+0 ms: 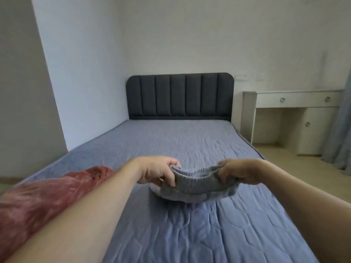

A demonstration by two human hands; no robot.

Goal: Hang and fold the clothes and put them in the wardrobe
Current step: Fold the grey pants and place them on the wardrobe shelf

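A grey ribbed knit garment (195, 185) hangs bunched between both hands, just above the blue quilted bed (190, 145). My left hand (157, 171) grips its left edge with curled fingers. At the other edge my right hand (237, 172) holds it the same way. The lower part of the garment sags toward the bed cover. A fuzzy pink-red garment (43, 196) lies on the bed's left side, partly behind my left forearm.
A dark padded headboard (179, 95) stands at the far end against the wall. A white dressing table with drawers (292, 118) stands to the right of the bed, with a curtain (340, 139) at the far right. Pale floor runs along the bed's right side.
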